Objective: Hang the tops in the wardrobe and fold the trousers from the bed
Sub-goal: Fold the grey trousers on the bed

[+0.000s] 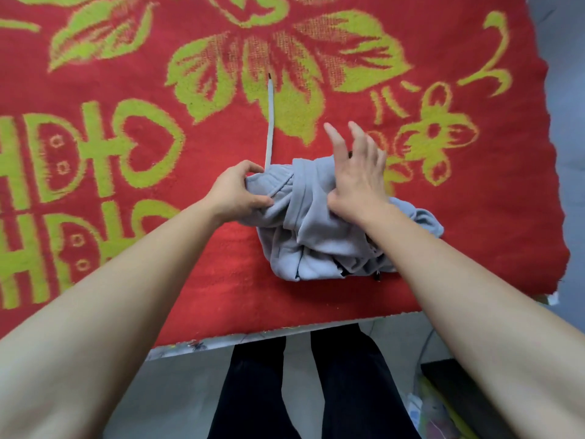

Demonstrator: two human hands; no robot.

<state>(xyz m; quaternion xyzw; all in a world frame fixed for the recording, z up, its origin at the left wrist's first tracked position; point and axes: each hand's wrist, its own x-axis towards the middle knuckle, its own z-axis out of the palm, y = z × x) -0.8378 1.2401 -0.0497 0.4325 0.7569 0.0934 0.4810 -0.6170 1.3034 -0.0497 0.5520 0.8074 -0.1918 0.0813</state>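
Observation:
A bundle of light grey trousers (319, 229) lies bunched on the bed's red blanket (443, 42), near its front edge. A grey drawstring (270, 122) runs from the bundle straight away across the blanket. My left hand (235, 193) grips the waistband end at the bundle's left side, fingers and thumb curled round the cloth. My right hand (357, 172) sits on top of the bundle's right part, fingers spread and lifted, the heel of the hand touching the fabric.
The red blanket carries large yellow-green flower and letter patterns. Its front edge (285, 327) runs just before my legs in black trousers (316, 391). Grey floor shows below, with some dark and yellow items (449, 403) at the lower right.

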